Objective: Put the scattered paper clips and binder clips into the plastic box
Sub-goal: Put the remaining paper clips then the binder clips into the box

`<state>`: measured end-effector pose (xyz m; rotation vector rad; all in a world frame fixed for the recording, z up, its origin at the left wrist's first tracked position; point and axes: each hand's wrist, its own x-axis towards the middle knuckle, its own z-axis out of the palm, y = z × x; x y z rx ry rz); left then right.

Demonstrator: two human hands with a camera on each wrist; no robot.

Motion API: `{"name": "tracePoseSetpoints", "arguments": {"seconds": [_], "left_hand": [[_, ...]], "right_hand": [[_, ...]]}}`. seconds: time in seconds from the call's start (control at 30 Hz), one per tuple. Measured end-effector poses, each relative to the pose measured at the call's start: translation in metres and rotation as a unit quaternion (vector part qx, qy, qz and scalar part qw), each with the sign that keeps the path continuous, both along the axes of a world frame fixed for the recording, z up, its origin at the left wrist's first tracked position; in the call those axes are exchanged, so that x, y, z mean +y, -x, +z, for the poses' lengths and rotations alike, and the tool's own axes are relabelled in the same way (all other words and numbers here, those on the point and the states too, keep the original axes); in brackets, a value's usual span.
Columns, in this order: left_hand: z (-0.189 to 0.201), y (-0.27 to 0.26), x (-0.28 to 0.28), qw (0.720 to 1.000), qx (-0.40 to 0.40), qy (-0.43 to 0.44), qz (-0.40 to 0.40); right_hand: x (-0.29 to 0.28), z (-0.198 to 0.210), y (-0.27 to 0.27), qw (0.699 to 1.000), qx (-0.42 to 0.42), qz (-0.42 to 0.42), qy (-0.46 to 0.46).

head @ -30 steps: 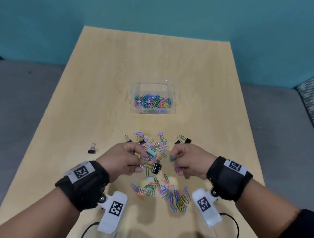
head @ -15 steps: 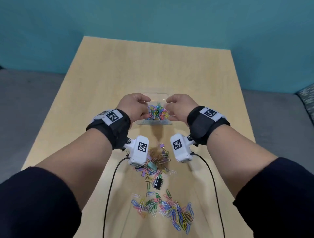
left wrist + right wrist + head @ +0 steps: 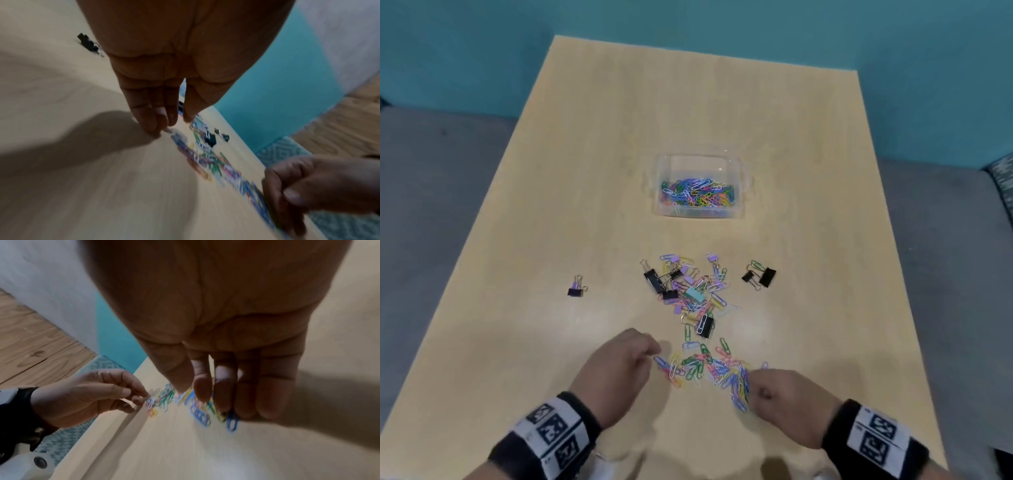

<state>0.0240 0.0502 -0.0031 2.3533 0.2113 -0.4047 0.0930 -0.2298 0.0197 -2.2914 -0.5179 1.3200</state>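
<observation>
A clear plastic box sits mid-table with several coloured paper clips inside. A loose pile of paper clips lies near the front edge. My left hand reaches its left end, with fingertips down on the table beside a pale clip. My right hand is at the pile's right end, its fingers lying on blue clips. Neither hand visibly holds a clip. Both wrist views are blurred. Farther back lies a mixed cluster of paper clips and binder clips.
Two black binder clips lie right of the cluster. A lone purple and black binder clip lies apart to the left. The wooden table has bare surface round the box. Grey floor lies on both sides.
Both hands went from the mixed cluster up to the box, and have now come back down to the near pile of paper clips.
</observation>
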Motion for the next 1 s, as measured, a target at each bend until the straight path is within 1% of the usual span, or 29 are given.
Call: {"name": "tracePoseSetpoints", "arguments": {"seconds": [0.1,0.2,0.27,0.33,0.37,0.4,0.43,0.5,0.57,0.63,0.8,0.87,0.9,0.93,0.97,1.0], "left_hand": [[-0.009,0.004,-0.010,0.999,-0.041,-0.014,-0.028],[-0.010,-0.007,-0.013,0.995,-0.065,-0.066,-0.048],[-0.008,-0.016,-0.015,0.986,-0.069,-0.122,-0.093],[-0.008,-0.023,-0.017,0.973,-0.075,-0.167,-0.143],[-0.009,-0.026,-0.018,0.968,-0.073,-0.178,-0.160],[-0.009,-0.028,-0.019,0.966,-0.070,-0.185,-0.169],[-0.010,-0.030,-0.020,0.965,-0.066,-0.190,-0.170],[-0.010,-0.031,-0.020,0.967,-0.058,-0.197,-0.153],[-0.010,-0.030,-0.021,0.970,-0.057,-0.200,-0.128],[-0.011,-0.028,-0.021,0.974,-0.065,-0.188,-0.107],[-0.011,-0.022,-0.019,0.983,-0.083,-0.150,-0.071],[-0.010,-0.021,-0.017,0.985,-0.090,-0.133,-0.054],[-0.010,-0.020,-0.015,0.987,-0.096,-0.124,-0.039],[-0.010,-0.019,-0.013,0.988,-0.100,-0.117,-0.022],[-0.011,-0.019,-0.010,0.988,-0.101,-0.113,-0.006],[-0.011,-0.019,-0.009,0.989,-0.101,-0.112,0.003]], "right_hand": [[0.022,-0.006,0.007,0.997,-0.053,-0.034,-0.042],[0.040,-0.006,0.009,0.987,-0.148,-0.023,-0.050],[0.048,-0.006,0.011,0.964,-0.259,0.060,-0.023],[0.055,-0.008,0.016,0.931,-0.332,0.148,0.003],[0.058,-0.009,0.019,0.917,-0.363,0.168,0.001],[0.063,-0.010,0.020,0.908,-0.382,0.173,-0.003],[0.066,-0.009,0.021,0.905,-0.394,0.161,-0.006],[0.071,-0.010,0.015,0.910,-0.402,0.101,0.003],[0.074,-0.012,0.005,0.914,-0.403,0.044,0.019],[0.078,-0.016,-0.006,0.917,-0.398,0.022,0.026],[0.089,-0.020,-0.020,0.915,-0.394,0.076,0.043],[0.090,-0.012,-0.022,0.926,-0.373,0.059,0.021],[0.088,-0.009,-0.024,0.940,-0.340,0.024,0.002],[0.086,-0.004,-0.025,0.961,-0.273,-0.035,-0.022],[0.084,0.001,-0.028,0.978,-0.173,-0.110,-0.050],[0.082,0.004,-0.031,0.977,-0.065,-0.183,-0.084]]}}
